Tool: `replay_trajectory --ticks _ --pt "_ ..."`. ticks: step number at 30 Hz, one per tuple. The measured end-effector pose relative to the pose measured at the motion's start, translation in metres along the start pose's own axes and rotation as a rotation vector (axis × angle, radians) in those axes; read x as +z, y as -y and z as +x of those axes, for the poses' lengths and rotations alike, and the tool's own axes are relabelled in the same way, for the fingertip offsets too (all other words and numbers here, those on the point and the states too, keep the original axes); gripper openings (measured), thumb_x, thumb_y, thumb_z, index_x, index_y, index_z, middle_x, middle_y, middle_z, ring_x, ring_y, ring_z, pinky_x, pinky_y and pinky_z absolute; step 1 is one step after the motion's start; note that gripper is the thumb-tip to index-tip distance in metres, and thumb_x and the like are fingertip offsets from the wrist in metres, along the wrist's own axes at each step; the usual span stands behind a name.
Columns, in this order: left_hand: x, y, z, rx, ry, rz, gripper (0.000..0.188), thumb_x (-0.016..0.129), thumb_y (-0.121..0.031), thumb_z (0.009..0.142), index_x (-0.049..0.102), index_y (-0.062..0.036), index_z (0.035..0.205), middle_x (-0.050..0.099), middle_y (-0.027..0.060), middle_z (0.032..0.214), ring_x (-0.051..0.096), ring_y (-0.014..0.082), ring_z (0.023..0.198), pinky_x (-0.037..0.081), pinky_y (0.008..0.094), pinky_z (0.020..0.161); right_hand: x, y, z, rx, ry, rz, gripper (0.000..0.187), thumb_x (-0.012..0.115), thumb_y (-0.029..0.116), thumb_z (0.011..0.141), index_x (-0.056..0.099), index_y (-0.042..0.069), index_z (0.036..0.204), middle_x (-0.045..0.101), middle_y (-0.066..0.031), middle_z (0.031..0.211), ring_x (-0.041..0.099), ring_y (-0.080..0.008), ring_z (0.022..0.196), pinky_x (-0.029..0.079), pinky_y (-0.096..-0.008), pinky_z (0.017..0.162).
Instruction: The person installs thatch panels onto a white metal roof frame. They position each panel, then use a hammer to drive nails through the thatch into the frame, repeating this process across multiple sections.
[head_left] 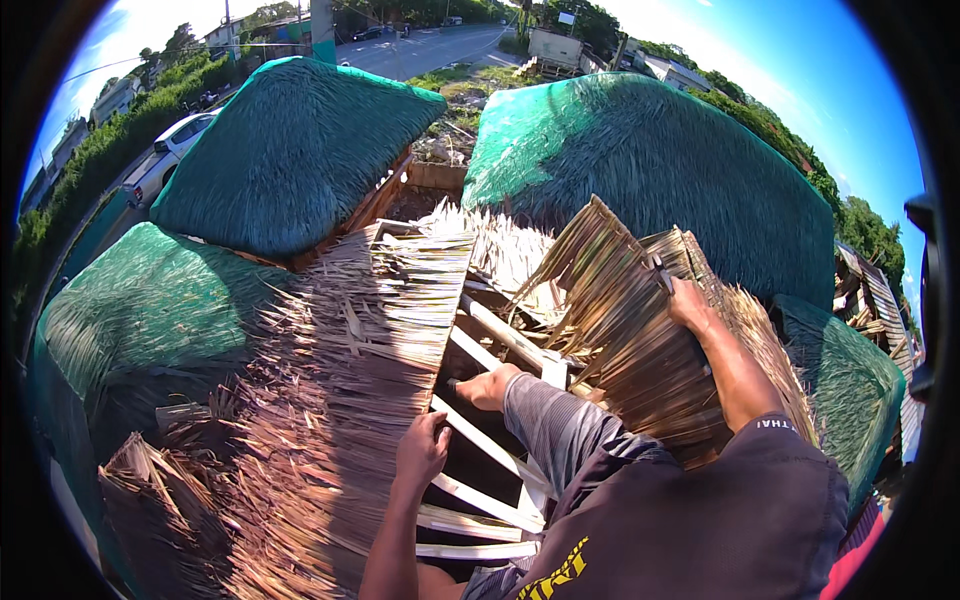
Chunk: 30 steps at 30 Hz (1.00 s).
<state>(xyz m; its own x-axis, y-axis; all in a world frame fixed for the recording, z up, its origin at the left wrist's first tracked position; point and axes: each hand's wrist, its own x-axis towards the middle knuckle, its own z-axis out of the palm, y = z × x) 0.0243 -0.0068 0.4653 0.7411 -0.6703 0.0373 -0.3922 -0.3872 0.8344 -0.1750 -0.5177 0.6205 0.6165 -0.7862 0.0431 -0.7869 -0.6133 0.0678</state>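
My left hand (423,448) is closed at the edge of the laid palm-leaf thatch (340,400), its fingers curled next to the pale rafters. Up to the right, my right hand (688,302) is closed around a slim tool-like thing (662,272), whose kind I cannot make out. It rests against a brown thatch panel (620,320), which lies slanted on the roof. Between the two stretches of thatch, bare wooden rafters (485,500) show over a dark gap. My bare foot (485,388) is braced on the frame there.
Thatched roofs under green netting stand at the far left (290,160), far right (650,160), left (150,310) and right (840,370). Loose, ragged leaf ends (150,490) stick up at the lower left. Beyond run a road (430,52) and a parked pickup (175,150).
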Motion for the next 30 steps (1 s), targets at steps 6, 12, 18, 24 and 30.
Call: replay_trajectory --ticks 6,12,18,24,30 --pt "0.063 -0.072 -0.003 -0.136 -0.012 -0.014 0.028 0.066 -0.012 0.093 0.067 -0.0036 0.120 0.069 0.0159 0.113 0.070 0.0267 0.104 0.055 0.0360 0.089 -0.040 0.044 0.088 -0.396 0.002 0.223 0.033 0.053 0.012 0.084 0.066 -0.001 0.113 0.068 -0.0298 0.107 0.064 -0.0445 0.107 0.054 -0.0493 0.087" --pt "0.061 -0.112 0.029 0.062 0.183 -0.101 0.029 0.069 -0.016 0.094 0.067 -0.0070 0.122 0.070 0.0112 0.111 0.071 0.0242 0.103 0.056 0.0357 0.086 0.020 0.118 0.032 -0.357 0.265 0.254 0.031 0.063 0.010 0.080 0.071 -0.001 0.108 0.071 -0.0236 0.108 0.070 -0.0367 0.102 0.056 -0.0432 0.088" --pt "-0.018 -0.090 0.087 0.298 0.055 0.201 0.023 0.065 -0.014 0.092 0.069 -0.0079 0.114 0.071 0.0128 0.108 0.070 0.0334 0.097 0.057 0.0398 0.083 -0.025 0.258 0.067 -0.659 0.223 0.023 0.022 0.060 0.015 0.086 0.068 0.001 0.101 0.072 -0.0219 0.096 0.071 -0.0361 0.093 0.057 -0.0457 0.079" --pt "-0.007 -0.099 0.072 0.376 -0.380 -0.012 0.022 0.065 -0.004 0.090 0.068 -0.0044 0.112 0.071 0.0140 0.101 0.070 0.0290 0.092 0.056 0.0357 0.081 -0.031 0.383 0.051 -1.162 -0.236 0.253 0.021 0.054 0.020 0.094 0.070 0.007 0.090 0.072 -0.0126 0.085 0.073 -0.0293 0.084 0.058 -0.0449 0.072" --pt "0.057 -0.093 -0.039 -0.398 -0.632 -0.456 0.013 0.059 -0.007 0.097 0.068 0.0011 0.102 0.071 0.0061 0.094 0.065 0.0145 0.087 0.051 0.0315 0.077 0.020 0.395 -0.116 -1.296 0.313 -0.085 0.025 0.082 0.015 0.068 0.081 0.018 0.093 0.077 -0.0030 0.092 0.075 -0.0217 0.083 0.063 -0.0439 0.066"
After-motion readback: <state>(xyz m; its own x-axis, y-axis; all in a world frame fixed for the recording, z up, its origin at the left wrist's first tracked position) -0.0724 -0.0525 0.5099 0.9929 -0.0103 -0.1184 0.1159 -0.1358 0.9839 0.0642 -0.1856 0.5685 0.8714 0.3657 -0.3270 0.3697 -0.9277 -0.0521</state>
